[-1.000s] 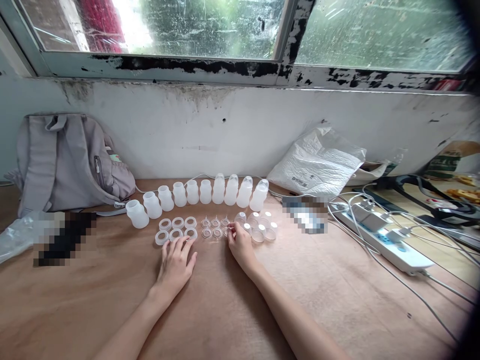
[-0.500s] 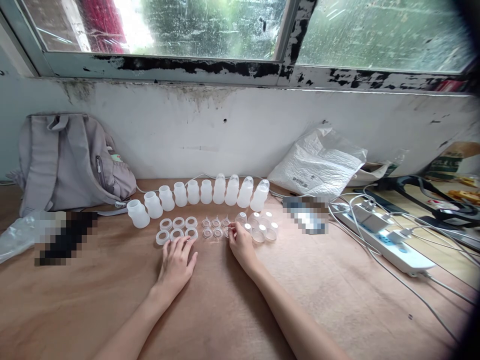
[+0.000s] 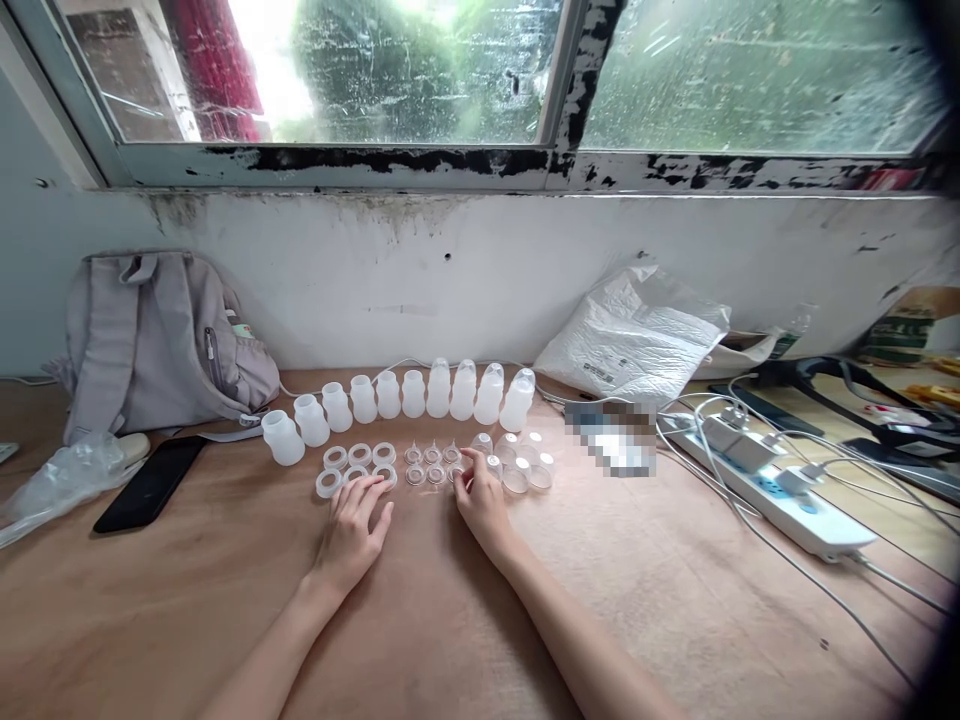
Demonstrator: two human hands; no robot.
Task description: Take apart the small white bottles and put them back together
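Note:
A row of small translucent white bottles [image 3: 390,400] stands across the wooden table [image 3: 450,620]; the right few carry clear caps. In front lie white screw rings [image 3: 358,462], clear nipples [image 3: 433,462] and clear dome caps [image 3: 517,470]. My left hand [image 3: 354,525] lies flat on the table with its fingers stretched out, the tips touching the nearest rings. My right hand [image 3: 480,500] rests beside the nipples, fingertips pinched on a small clear piece at the right end of the nipple group.
A grey backpack [image 3: 161,340] leans on the wall at the left, with a black phone [image 3: 148,484] and a clear plastic bag [image 3: 64,480] before it. A white plastic bag [image 3: 637,335], a power strip [image 3: 772,480] and several cables lie at the right.
The view has tilted slightly, so everything sits a little lower in the picture. Both hands stay at the same spots by the rings and nipples.

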